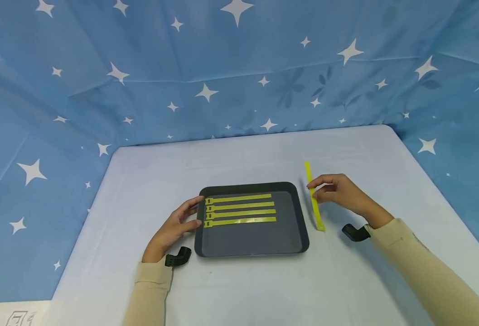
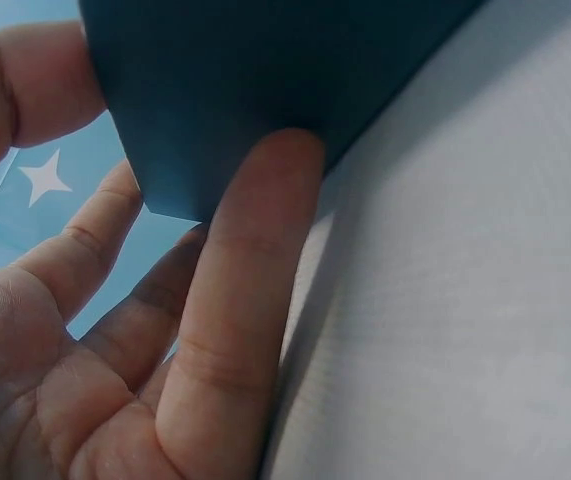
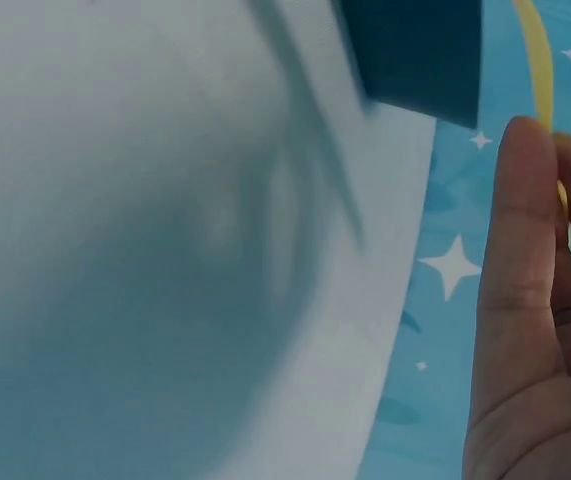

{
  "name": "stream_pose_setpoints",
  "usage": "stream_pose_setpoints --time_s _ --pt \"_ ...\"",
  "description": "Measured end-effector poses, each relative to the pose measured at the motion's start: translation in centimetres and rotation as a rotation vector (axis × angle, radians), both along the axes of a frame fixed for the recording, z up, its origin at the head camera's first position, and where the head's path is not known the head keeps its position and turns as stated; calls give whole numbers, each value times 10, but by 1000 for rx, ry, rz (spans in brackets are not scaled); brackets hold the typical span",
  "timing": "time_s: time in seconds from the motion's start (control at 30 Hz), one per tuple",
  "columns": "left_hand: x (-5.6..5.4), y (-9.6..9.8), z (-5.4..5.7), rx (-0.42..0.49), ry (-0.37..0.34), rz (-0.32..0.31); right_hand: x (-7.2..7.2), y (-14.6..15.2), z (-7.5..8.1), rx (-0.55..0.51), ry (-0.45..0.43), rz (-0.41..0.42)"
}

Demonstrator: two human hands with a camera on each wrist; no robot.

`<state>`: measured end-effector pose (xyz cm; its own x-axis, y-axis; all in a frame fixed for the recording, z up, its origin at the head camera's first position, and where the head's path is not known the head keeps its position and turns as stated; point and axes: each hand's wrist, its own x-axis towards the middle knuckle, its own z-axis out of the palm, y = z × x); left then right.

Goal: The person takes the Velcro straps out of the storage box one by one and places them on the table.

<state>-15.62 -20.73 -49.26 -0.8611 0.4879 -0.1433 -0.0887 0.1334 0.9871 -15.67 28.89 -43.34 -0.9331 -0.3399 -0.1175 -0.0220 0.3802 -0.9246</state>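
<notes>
A dark grey rectangular tray (image 1: 251, 242) lies on the table. Inside it, several yellow cable straps (image 1: 239, 213) lie in parallel rows, slotted heads toward the left. My left hand (image 1: 178, 222) rests against the tray's left edge, thumb and fingertips spread along it; in the left wrist view the straight thumb (image 2: 250, 300) presses on the outer wall. To the right of the tray, my right hand (image 1: 341, 192) pinches another yellow strap (image 1: 316, 213) near its middle. This strap hangs nearly lengthwise, head end toward me. The right wrist view shows its yellow band (image 3: 537, 60) above the fingertips.
White cloth covers the table (image 1: 239, 294). A blue curtain with white stars (image 1: 206, 54) stands behind and along both sides. Dark wrist devices (image 1: 355, 232) sit on both forearms. Something pale with printed marks (image 1: 19, 317) shows at the lower left corner.
</notes>
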Motion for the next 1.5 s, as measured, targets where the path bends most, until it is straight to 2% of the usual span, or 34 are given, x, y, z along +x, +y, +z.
stream_pose_setpoints --time_s 0.23,0.47,1.0,1.13,1.23,1.4,1.5 --pt "-1 -1 -2 8 3 -1 -17 3 -15 55 -40 -49" --pt "-1 -1 -2 4 -10 11 -25 2 -25 166 -142 -78" --pt "-2 0 -1 -13 -17 15 -26 -3 -23 387 -56 -90" --pt "-1 -1 -1 -11 -17 19 -24 -3 -19 400 1 -97" --pt "-1 -1 -1 -6 -13 17 -22 -5 -16 373 90 -94" --pt "-2 0 -1 1 -5 10 -17 -9 -10 262 255 -92" --pt "-2 0 -1 -3 5 7 -15 -13 -7 169 314 -76"
